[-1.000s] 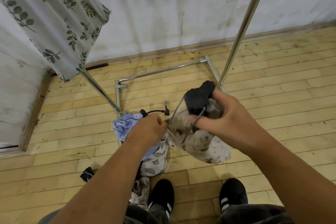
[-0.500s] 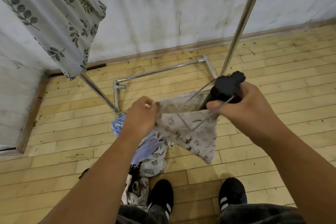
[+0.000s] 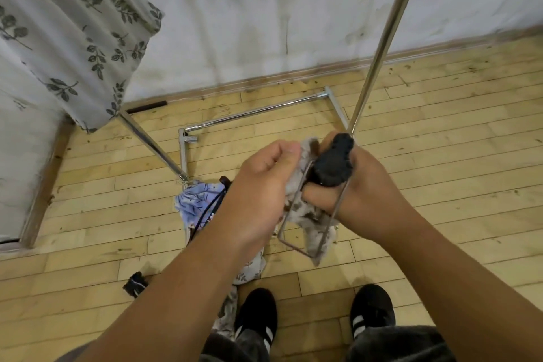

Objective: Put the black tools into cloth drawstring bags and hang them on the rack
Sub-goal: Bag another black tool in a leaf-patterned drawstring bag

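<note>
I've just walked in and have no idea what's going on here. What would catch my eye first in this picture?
Right in the middle, the left hand and right hand are closed on a patterned cloth bag and a black tool with a wire frame, held above the wooden floor. Behind them rise the shiny poles of a metal rack. At upper left a leaf-printed cloth hangs, with more cloth bags heaped on the floor by the person's black shoes.

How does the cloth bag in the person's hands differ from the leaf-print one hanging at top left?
The held bag is small, crumpled, brown-blotched and gripped by both hands; the leaf-print bag is far larger, hangs freely and shows grey-green sprigs. The held one has a black tool at its mouth. Both are pale printed cloth.
</note>
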A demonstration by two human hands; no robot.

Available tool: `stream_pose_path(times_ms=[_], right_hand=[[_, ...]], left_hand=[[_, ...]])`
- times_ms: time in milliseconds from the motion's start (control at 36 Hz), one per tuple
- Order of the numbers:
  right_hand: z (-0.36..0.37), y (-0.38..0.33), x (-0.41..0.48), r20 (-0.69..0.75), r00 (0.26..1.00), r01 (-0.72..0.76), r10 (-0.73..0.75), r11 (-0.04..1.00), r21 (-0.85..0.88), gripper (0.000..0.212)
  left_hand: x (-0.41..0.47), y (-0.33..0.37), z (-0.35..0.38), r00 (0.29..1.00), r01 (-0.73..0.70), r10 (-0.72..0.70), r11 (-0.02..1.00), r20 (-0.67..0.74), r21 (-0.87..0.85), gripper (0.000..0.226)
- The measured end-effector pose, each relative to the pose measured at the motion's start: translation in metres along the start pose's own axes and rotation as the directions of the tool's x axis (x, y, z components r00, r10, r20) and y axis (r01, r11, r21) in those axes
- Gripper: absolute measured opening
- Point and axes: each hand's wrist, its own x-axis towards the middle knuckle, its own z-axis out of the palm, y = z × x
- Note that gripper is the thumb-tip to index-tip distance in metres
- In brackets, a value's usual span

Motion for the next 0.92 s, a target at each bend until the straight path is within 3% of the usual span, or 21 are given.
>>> stream_pose_path(times_ms=[56,111,167,250,333,472,528,667,750,917], right_hand=[[-0.002,-0.004,0.004,-0.079,0.997,-0.008,0.011,0.999,0.045,0.028],[-0.010,-0.006,0.008,-0.212,0.975,-0.051,0.068,0.995,0.085,0.027],[-0.020,-0.004,0.010,-0.327,0.938,-0.094,0.117,0.992,0.085,0.029],[-0.032,0.001,0.009,-0.390,0.910,-0.119,0.144,0.989,0.088,0.026],[-0.032,0.004,0.006,-0.446,0.890,-0.090,0.091,0.996,0.024,0.030],[-0.024,0.007,0.005,-0.504,0.863,-0.072,0.031,0.996,-0.062,0.039],[-0.022,0.006,0.007,-0.520,0.854,-0.061,-0.007,0.992,-0.114,0.039],[-0.015,0.004,0.007,-0.491,0.862,-0.064,-0.130,0.932,-0.358,0.043],[-0.008,0.003,0.004,-0.366,0.915,-0.023,-0.171,0.882,-0.470,0.044],[-0.007,-0.001,0.003,-0.121,0.991,0.016,-0.063,0.934,-0.356,0.035]], left_hand=[[-0.003,0.004,-0.004,0.998,0.066,-0.064,0.987,0.017,-0.145,0.032],[-0.007,0.012,-0.010,0.984,0.145,-0.121,0.971,0.129,-0.189,0.029],[-0.008,0.011,-0.019,0.973,0.095,-0.096,0.995,0.209,0.017,0.029],[0.000,0.004,-0.033,0.997,0.036,-0.061,0.925,0.054,0.379,0.007],[0.003,0.006,-0.030,0.995,0.093,-0.101,0.938,0.007,0.335,0.003],[0.002,0.005,-0.014,0.990,0.030,-0.081,0.921,0.115,0.389,0.036],[0.002,0.004,-0.012,0.988,0.044,-0.093,0.932,0.120,0.360,0.034],[-0.004,0.002,-0.006,0.985,0.121,-0.142,0.974,0.102,0.189,0.021],[-0.003,-0.002,-0.001,0.991,0.132,-0.134,0.987,0.023,0.088,0.021],[0.006,-0.006,-0.001,0.986,0.036,-0.020,0.995,-0.167,0.097,0.021]])
